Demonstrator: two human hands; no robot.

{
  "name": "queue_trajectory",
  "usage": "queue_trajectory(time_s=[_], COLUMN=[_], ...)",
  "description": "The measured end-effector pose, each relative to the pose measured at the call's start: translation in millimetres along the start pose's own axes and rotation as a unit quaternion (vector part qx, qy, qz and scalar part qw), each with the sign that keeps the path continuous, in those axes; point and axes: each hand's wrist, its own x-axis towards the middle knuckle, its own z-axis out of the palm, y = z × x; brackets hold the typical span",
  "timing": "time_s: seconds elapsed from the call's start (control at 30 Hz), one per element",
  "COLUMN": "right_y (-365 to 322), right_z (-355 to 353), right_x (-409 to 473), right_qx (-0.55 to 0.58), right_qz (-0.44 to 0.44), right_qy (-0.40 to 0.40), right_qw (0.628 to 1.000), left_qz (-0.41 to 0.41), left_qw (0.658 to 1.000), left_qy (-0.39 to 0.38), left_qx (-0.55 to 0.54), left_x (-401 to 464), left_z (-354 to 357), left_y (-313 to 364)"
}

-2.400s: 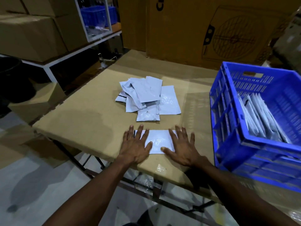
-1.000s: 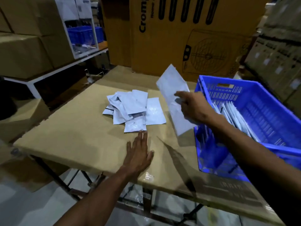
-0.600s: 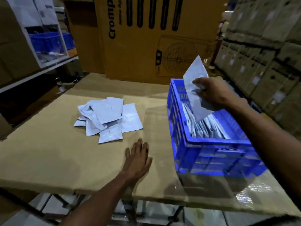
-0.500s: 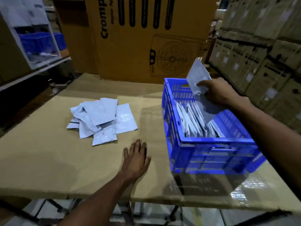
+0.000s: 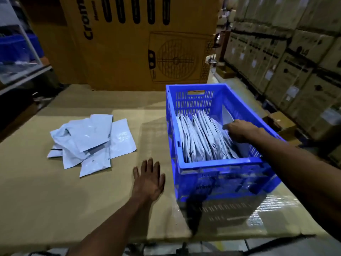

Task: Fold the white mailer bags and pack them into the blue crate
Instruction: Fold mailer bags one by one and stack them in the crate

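Folded mailer (image 5: 226, 115) sat inside the blue crate (image 5: 217, 164) at the right end of the packed row (image 5: 201, 137), right hand (image 5: 239, 129) curled round it. Left hand (image 5: 148, 179) lay flat, fingers spread, on the cardboard tabletop (image 5: 55, 200) near the loose pile (image 5: 90, 139).

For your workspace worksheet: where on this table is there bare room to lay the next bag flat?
Bare cardboard table lies between the loose bag pile, left hand and near edge. Crowded: blue crate, packed with bags.

Dim, bluish light — glare near right, edges warped
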Motion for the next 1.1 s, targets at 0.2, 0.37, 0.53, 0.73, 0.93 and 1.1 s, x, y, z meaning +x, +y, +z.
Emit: queue_trajectory(time_s=[0.2, 0.37, 0.53, 0.73, 0.93, 1.1], right_y=[-5.5, -16.1, -18.0, -17.9, -13.7, -17.0], right_z=[23.6, 24.9, 29.7, 30.6, 42.2, 34.8], right_x=[29.1, 37.1, 43.2, 40.9, 49.5, 46.3], right_qx=[0.093, 0.114, 0.152, 0.189, 0.19, 0.194], right_qz=[-0.01, 0.011, 0.021, 0.022, 0.039, 0.027], right_qy=[-0.059, -0.077, -0.09, -0.094, -0.103, -0.042], right_qw=[0.994, 0.99, 0.984, 0.977, 0.976, 0.98], left_qz=[0.004, 0.001, -0.001, -0.004, -0.007, -0.009], left_qw=[0.999, 0.999, 0.999, 0.998, 0.999, 0.999], left_qy=[0.037, 0.046, 0.051, 0.056, 0.051, 0.051], left_qx=[0.001, 0.001, 0.004, 0.004, 0.002, -0.003], left_x=[1.3, -0.5, 0.1, -0.3, -0.6, -0.4], left_z=[6.0, 5.5, 5.8, 6.4, 4.6, 3.2], left_y=[-0.5, 0.4, 0.6, 0.7, 0.7, 0.7])
